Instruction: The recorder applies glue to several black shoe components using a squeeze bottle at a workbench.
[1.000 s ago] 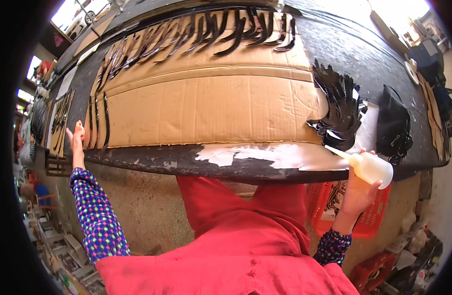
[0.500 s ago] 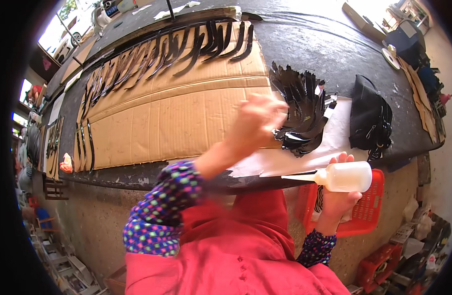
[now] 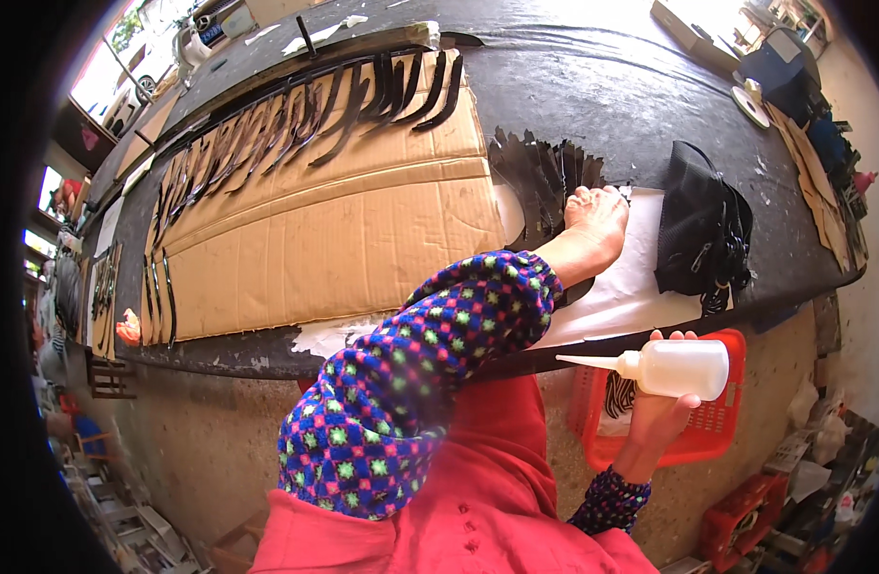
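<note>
A fanned pile of thin black curved strips (image 3: pixel 543 182) lies on white paper (image 3: pixel 621 282) on the dark table. My left hand (image 3: pixel 592 230) reaches across onto this pile, its fingers curled over the right-hand strips. The palm and the gripped ends are hidden. Beyond the table's front edge, my right hand (image 3: pixel 657 407) holds a translucent white squeeze bottle (image 3: pixel 686 369) on its side, with the long thin nozzle pointing left. To the left, a brown cardboard sheet (image 3: pixel 334 230) carries a row of separate black curved strips (image 3: pixel 348 120) along its far side.
A black mesh bag (image 3: pixel 698 225) sits right of the pile. Under the right hand stands a red plastic basket (image 3: pixel 722 435) with black strips inside. A crumpled orange-white scrap (image 3: pixel 128 327) lies near the table's left front edge. A bar (image 3: pixel 267 72) runs behind the cardboard.
My left hand has moved right and away from me, from beside the cardboard onto the black pile. The right hand keeps the bottle, slightly lower. The view has shifted a little.
</note>
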{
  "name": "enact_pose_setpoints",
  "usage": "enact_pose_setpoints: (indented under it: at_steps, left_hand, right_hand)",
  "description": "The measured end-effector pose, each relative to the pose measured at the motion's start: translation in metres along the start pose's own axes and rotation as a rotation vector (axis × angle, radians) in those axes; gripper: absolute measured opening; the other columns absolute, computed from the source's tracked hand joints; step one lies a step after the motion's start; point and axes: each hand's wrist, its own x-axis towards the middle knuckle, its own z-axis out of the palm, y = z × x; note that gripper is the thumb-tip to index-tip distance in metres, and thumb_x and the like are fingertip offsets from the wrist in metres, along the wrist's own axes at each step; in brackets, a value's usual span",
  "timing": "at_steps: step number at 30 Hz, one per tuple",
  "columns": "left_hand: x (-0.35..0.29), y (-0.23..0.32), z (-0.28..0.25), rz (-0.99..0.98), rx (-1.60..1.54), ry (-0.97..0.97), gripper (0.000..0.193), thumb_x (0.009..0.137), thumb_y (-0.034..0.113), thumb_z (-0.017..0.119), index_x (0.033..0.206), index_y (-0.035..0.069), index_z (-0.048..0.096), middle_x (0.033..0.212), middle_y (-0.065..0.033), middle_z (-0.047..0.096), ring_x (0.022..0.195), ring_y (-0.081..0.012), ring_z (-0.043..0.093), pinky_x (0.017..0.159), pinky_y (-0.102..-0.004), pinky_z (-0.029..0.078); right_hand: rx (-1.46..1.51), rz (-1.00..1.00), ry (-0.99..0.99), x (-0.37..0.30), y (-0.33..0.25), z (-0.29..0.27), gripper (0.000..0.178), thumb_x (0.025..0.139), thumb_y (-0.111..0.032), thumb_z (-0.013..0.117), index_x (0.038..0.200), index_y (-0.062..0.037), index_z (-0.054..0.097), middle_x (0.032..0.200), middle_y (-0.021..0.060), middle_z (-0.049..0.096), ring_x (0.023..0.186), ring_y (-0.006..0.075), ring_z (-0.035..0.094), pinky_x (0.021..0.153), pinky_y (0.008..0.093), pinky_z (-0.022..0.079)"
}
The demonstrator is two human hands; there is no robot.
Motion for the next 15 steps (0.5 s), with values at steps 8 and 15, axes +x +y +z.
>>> enact_pose_setpoints:
  at_steps: [8,15]
  left_hand:
    - [-0.028,-0.029,-0.016,0.245,-0.886,-0.038,0.011,0.078,0.006,0.053,0.088,0.0,0.05,0.071,-0.0138,0.057,0.064,-0.0202,0.056,0.06,-0.0301,0.045]
    - [-0.095,-0.064,-0.095,0.169,-1.656,-0.211,0.032,0.083,0.006,0.051,0.114,0.003,0.043,0.083,-0.0075,0.056,0.066,-0.0098,0.05,0.063,-0.0203,0.041]
  right_hand:
    - [0.102,0.017,-0.01,-0.005,0.001,0.005,0.085,0.062,-0.046,0.069,0.124,-0.0027,0.029,0.121,0.0118,0.039,0.114,0.0333,0.036,0.096,0.0422,0.034]
    - [0.173,0.026,0.007,-0.011,0.005,0.029,0.085,0.062,-0.046,0.068,0.123,-0.0021,0.029,0.121,0.0117,0.038,0.114,0.0336,0.035,0.096,0.0421,0.035]
